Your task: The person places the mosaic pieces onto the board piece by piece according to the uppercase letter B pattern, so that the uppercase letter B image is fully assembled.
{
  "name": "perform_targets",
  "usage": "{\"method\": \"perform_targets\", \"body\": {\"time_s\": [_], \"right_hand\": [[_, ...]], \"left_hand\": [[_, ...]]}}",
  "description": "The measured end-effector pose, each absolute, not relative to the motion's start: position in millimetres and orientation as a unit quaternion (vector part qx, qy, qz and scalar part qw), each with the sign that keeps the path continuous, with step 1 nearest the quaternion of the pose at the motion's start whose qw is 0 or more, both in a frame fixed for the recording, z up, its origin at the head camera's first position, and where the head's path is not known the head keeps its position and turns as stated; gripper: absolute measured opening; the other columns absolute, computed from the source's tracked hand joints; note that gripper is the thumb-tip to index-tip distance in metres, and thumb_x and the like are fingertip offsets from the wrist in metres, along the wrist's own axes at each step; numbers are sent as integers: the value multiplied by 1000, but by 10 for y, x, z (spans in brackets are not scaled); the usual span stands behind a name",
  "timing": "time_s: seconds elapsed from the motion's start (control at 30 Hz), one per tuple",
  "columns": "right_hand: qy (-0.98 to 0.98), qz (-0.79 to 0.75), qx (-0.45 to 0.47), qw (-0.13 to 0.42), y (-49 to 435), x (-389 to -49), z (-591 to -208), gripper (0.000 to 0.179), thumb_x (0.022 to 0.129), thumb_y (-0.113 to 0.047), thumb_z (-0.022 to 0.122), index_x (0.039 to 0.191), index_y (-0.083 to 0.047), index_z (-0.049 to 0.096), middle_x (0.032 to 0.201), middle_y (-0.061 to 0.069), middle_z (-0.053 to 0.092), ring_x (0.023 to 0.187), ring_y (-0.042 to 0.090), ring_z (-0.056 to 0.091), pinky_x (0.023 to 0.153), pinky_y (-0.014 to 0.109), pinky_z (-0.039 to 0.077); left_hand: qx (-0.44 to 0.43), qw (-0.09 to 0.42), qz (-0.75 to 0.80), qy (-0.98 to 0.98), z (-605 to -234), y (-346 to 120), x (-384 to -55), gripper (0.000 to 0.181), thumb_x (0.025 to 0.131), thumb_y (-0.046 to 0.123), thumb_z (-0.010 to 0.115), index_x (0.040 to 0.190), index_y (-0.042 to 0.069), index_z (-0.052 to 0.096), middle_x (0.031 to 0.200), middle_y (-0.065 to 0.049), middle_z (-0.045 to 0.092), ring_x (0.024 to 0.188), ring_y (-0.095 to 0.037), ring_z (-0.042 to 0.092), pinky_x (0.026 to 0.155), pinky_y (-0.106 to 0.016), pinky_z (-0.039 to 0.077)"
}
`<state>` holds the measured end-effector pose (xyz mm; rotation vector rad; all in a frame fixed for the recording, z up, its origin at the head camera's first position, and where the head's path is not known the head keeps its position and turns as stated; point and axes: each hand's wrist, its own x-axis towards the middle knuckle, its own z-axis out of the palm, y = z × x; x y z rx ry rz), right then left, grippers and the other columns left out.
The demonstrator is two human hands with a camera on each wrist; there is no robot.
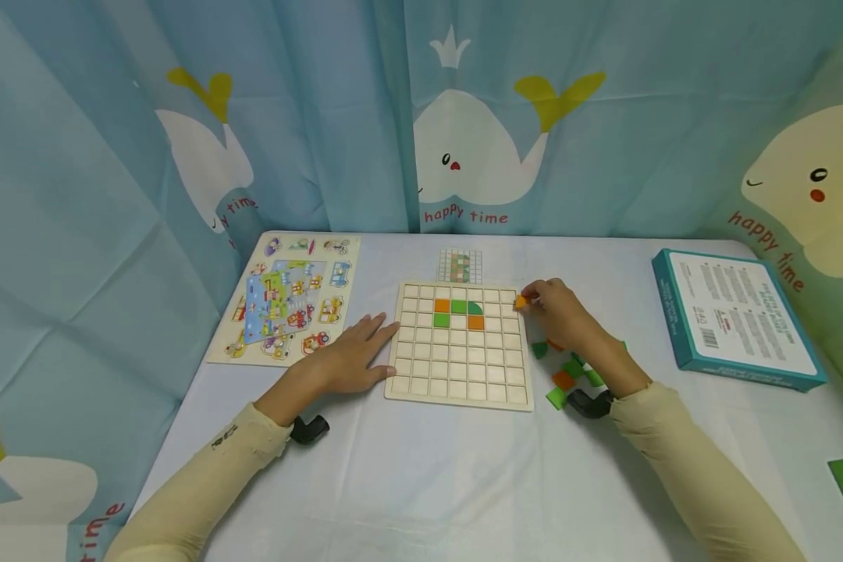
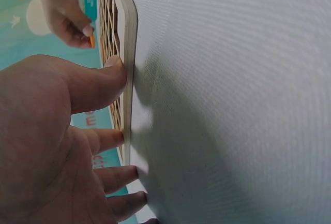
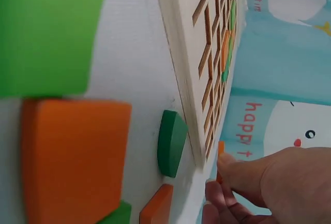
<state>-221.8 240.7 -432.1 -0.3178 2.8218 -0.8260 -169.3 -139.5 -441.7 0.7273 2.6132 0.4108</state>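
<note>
The spread left hand (image 1: 351, 356) touches the board's (image 1: 457, 368) left edge; the right hand (image 1: 560, 314) pinches an orange tile (image 1: 521, 301) by its far-right corner.

Here's pale, matt wood on the grid board (image 1: 457, 343) — smooth, matt faces on the loose orange tile (image 3: 77, 157) — plus finely textured desk cloth (image 1: 428, 484) and soft, creased fabric for the curtain (image 1: 337, 125).

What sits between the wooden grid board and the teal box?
In the head view: loose green and orange pieces, a black wrist device, and the right hand with an orange tile in its grip; the white cloth beside the box is bare.
</note>
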Motion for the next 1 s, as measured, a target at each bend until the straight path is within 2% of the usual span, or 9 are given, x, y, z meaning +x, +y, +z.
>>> {"method": "perform_targets", "body": {"time_s": [0.27, 0.47, 0.7, 0.87, 1.0], "right_hand": [[928, -310, -175, 104, 2135, -2119, -4318, 29, 108, -4, 57, 133, 10, 57, 129, 29, 52, 119, 43, 58, 103, 55, 52], [914, -310, -243, 96, 1776, -2002, -4412, 25, 105, -3, 63, 126, 9, 62, 122, 23, 58, 110, 33, 60, 95, 45, 56], [912, -310, -252, 93, 1459, -1939, -4473, 19, 105, -7, 66, 122, 1, 65, 120, 15, 62, 111, 28, 60, 94, 40, 57], [917, -283, -273, 66, 1326, -1893, -4473, 12, 101, -4, 71, 112, 0, 71, 113, 12, 65, 107, 27, 61, 90, 37, 58], [919, -274, -280, 46, 1304, -1868, -4474, 12, 99, -3, 73, 110, -1, 73, 111, 11, 67, 105, 26, 62, 89, 37, 59]], "left_hand": [[258, 203, 154, 932, -4390, -1387, -1682, 80, 108, 46, 57, 171, 15, 19, 177, -17, 9, 163, -41, 6, 132, -56, 15], [258, 201, 151, 933, -4403, -1399, -1692, 80, 108, 46, 57, 171, 16, 19, 177, -17, 9, 163, -40, 6, 131, -56, 15], [256, 202, 153, 933, -4405, -1403, -1694, 80, 108, 47, 57, 171, 16, 19, 177, -16, 9, 163, -40, 5, 131, -57, 15], [256, 200, 150, 934, -4411, -1409, -1690, 80, 108, 48, 56, 171, 17, 18, 177, -15, 8, 164, -40, 5, 131, -56, 15], [258, 200, 149, 933, -4415, -1412, -1689, 80, 108, 47, 56, 171, 16, 18, 177, -16, 9, 163, -40, 6, 131, -56, 16]]}}
